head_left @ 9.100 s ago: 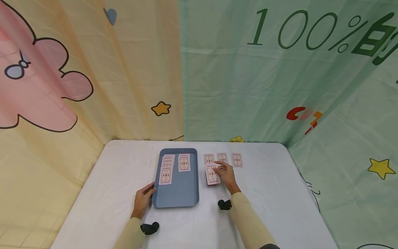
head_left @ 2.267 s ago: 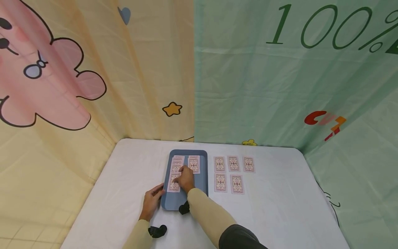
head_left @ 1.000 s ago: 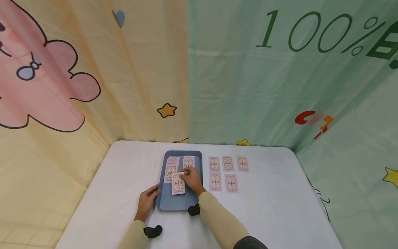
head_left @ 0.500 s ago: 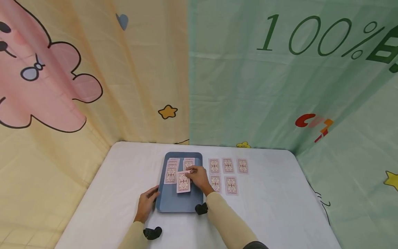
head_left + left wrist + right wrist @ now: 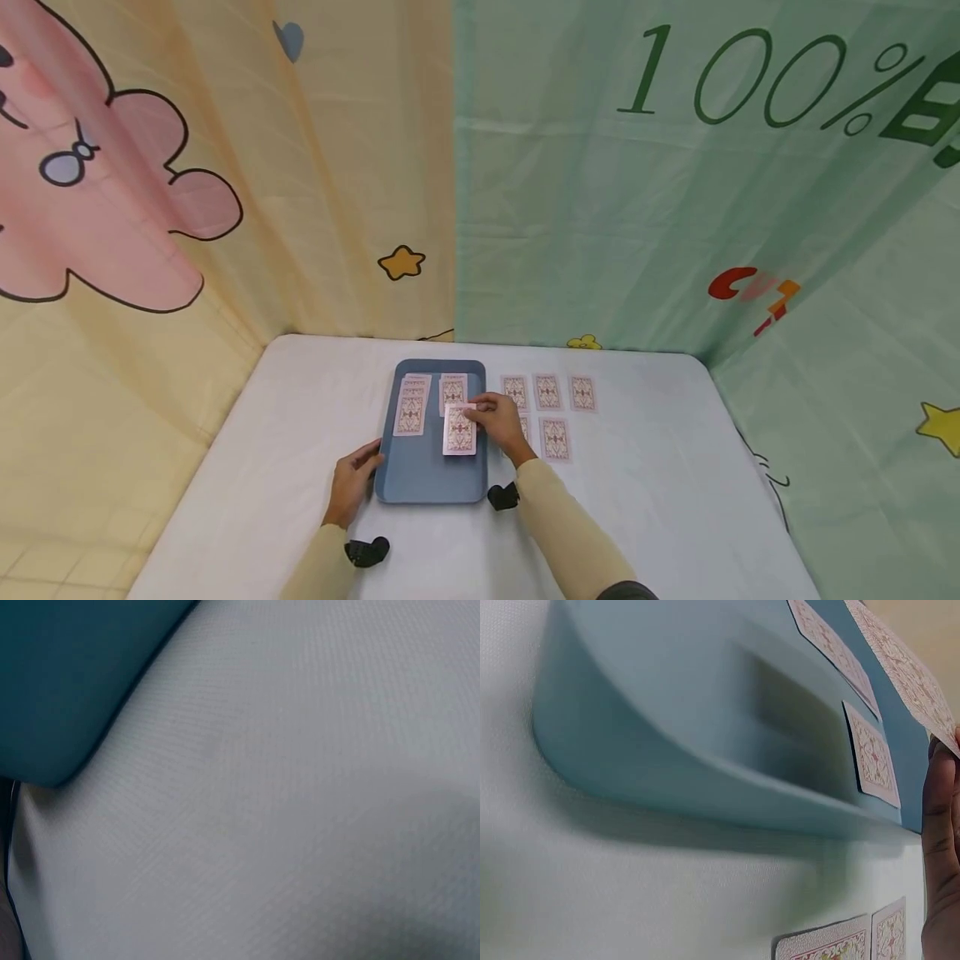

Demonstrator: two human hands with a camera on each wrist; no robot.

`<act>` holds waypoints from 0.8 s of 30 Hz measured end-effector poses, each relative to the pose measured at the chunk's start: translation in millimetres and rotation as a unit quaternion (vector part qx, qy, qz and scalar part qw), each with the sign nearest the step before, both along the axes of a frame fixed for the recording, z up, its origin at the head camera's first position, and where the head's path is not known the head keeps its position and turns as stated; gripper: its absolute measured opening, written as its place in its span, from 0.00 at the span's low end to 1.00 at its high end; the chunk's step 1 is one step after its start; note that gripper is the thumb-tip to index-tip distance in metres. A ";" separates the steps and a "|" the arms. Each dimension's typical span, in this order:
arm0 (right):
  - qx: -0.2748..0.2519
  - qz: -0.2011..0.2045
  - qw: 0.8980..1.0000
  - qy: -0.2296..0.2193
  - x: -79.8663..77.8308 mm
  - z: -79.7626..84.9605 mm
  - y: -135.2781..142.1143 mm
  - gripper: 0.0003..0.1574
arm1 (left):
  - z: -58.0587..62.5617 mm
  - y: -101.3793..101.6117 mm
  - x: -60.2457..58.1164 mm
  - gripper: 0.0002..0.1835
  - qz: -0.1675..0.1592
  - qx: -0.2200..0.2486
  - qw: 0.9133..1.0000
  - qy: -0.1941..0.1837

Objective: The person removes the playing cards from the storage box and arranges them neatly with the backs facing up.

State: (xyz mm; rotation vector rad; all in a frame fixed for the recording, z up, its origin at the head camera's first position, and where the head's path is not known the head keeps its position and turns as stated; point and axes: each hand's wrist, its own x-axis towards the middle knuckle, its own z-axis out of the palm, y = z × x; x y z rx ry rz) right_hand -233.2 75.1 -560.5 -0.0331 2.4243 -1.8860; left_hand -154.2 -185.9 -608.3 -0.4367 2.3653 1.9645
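Note:
In the head view my right hand [image 5: 500, 422] pinches a playing card [image 5: 460, 431] by its upper right corner, back side up, over the right half of the blue tray [image 5: 427, 483]. The right wrist view shows this card [image 5: 904, 664] raised above the tray, with its shadow on the tray floor. My left hand [image 5: 351, 483] rests against the tray's left edge, fingertips and thumb at the rim. Inside the tray lie an overlapped column of cards [image 5: 411, 412] on the left and a shorter stack [image 5: 453, 387] at upper right, partly behind the held card.
Right of the tray, face-down cards lie in two rows on the white table [image 5: 637, 500]: three at the back, including the far right card [image 5: 582, 393], and two in front, including the front right card [image 5: 555, 439]. My right hand partly covers the front left one [image 5: 524, 429].
The right hand picked up a card from the tray's left column and moved it rightward across the tray. Earlier it was handling cards on the table. The left hand stays at the tray's edge.

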 end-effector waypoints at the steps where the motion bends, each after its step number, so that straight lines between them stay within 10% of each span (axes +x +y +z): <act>1: -0.002 -0.002 1.000 0.001 0.0 -0.3 1.8 0.14 | -0.4 0.1 -0.9 0.22 0.001 0.001 1.000 0.000; 24: -0.055 -0.064 0.996 -0.002 0.1 -4.2 53.5 0.20 | 5.3 0.4 -0.7 0.22 -0.006 0.000 1.000 -0.012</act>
